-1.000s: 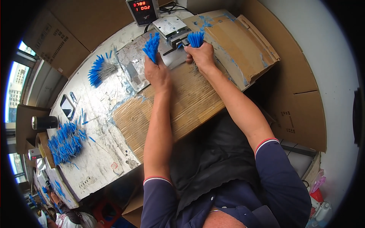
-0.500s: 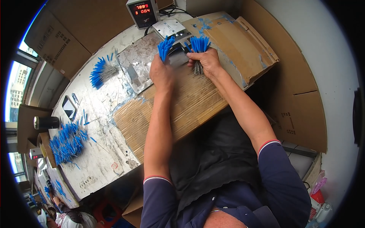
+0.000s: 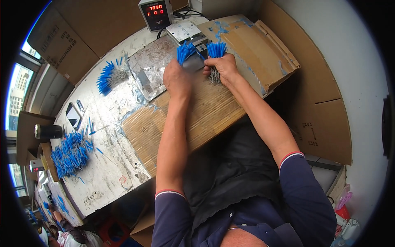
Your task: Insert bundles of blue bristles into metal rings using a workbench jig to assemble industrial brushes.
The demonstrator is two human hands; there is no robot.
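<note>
Shifted rightward, the left hand [image 3: 177,78] clasps blue-tipped wires [image 3: 186,51] pointing forward, just left of the similar bunch [image 3: 217,49] gripped in the right hand [image 3: 225,67].

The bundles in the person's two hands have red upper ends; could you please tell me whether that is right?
Not quite: in the head view, both bundles, in the left hand and right hand, have blue upper ends, not red.
</note>
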